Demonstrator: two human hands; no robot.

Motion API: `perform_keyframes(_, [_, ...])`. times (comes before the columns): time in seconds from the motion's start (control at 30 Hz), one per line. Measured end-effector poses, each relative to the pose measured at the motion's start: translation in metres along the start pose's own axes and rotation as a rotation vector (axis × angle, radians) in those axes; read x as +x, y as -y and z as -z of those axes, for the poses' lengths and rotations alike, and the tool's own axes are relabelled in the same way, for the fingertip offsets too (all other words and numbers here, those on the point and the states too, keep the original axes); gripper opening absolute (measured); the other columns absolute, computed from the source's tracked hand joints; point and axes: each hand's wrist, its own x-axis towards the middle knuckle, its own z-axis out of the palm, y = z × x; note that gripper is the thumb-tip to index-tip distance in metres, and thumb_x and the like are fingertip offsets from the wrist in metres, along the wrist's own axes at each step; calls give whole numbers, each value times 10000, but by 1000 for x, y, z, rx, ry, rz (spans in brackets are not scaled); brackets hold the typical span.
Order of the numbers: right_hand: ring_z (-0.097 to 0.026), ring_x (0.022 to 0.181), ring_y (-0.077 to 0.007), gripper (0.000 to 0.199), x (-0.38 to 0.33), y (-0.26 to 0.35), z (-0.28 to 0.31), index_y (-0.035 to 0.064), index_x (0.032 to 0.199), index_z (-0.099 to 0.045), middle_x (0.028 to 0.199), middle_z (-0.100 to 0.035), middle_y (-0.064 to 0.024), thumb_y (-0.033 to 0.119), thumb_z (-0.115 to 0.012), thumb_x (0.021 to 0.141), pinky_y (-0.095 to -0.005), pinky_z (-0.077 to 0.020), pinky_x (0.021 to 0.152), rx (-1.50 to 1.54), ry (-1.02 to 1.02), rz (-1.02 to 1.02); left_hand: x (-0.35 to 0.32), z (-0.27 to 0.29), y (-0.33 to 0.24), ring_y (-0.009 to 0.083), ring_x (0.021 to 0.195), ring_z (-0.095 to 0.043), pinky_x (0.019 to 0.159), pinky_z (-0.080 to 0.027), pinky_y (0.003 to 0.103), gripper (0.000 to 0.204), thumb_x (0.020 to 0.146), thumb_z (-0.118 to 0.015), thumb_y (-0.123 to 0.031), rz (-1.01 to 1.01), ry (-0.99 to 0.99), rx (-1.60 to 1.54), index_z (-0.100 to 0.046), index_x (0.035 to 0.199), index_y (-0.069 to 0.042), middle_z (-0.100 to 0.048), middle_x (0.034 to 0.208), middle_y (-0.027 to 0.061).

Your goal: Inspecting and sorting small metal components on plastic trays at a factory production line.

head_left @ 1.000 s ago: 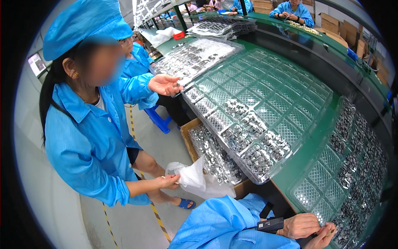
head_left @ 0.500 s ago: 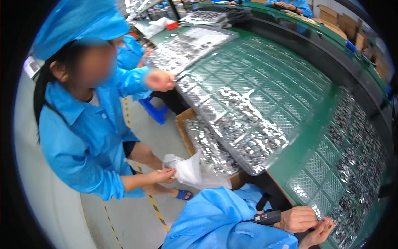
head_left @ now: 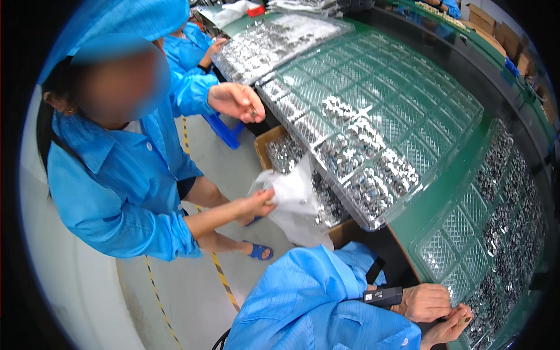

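Note:
Both my hands are close together at the near edge of the right-hand clear plastic tray [head_left: 452,242]. My left hand [head_left: 429,302] is closed, its fingers curled; what they hold is hidden. Just below it, my right hand [head_left: 446,329] is closed with a small flat tan piece [head_left: 465,319] at its fingertips. Many small dark, shiny metal-looking parts [head_left: 504,233] fill the right side of this tray, while its left compartments show bare ribbed bottoms. A black device [head_left: 383,297] is strapped over my left wrist.
A co-worker in blue stands at the left, one hand [head_left: 256,204] on a white plastic bag [head_left: 294,192] above a cardboard box [head_left: 265,146] of shiny parts, the other hand [head_left: 238,100] over a large partly filled tray [head_left: 402,87]. Another filled tray [head_left: 280,44] lies beyond.
The view has shifted slightly. The co-worker's upper hand has opened out near the tray edge, and the white bag has been pulled up over the box. My hands stay together.

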Motion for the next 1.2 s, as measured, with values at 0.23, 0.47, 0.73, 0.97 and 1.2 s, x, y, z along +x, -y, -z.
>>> perform_keyframes(0.23, [-318, 609, -36, 215, -3, 30, -15, -13, 922, -544, 819, -447, 5, 170, -436, 957, -165, -262, 516, -6, -41, 25, 4, 7, 2, 289, 718, -587, 653, -506, 373, 139, 753, -601, -43, -44, -26, 35, -564, 832, 66, -580, 808, 143])
perform_keyframes(0.47, [-309, 587, -31, 224, -2, 46, -21, 1, 893, -536, 775, -457, 11, 193, -439, 956, -165, -255, 507, -51, -83, -3, 7, 6, 1, 265, 679, -579, 636, -501, 356, 136, 737, -594, -58, -18, -74, -9, -568, 807, 56, -570, 772, 133])
perform_keyframes(0.73, [-317, 595, -34, 221, -4, 55, -22, -8, 901, -546, 787, -459, 4, 179, -440, 953, -166, -255, 511, -57, -82, -19, 16, 11, 2, 241, 603, -549, 550, -460, 331, 121, 684, -613, -51, -43, -171, -3, -558, 742, 40, -538, 673, 97])
perform_keyframes(0.97, [-337, 607, -34, 217, -1, 59, -25, 2, 899, -543, 801, -477, -5, 183, -438, 955, -164, -281, 524, -139, -102, 6, 16, 18, 3, 282, 716, -585, 676, -508, 377, 155, 741, -591, -61, 27, -62, -62, -568, 826, 66, -576, 802, 150])
perform_keyframes(1.2, [-334, 605, -31, 198, 3, 72, -27, 8, 900, -525, 811, -474, -11, 168, -424, 959, -165, -279, 517, -196, -51, 11, 23, 22, 4, 297, 732, -588, 684, -514, 387, 177, 737, -603, -55, 44, -58, -96, -569, 848, 79, -583, 831, 166])
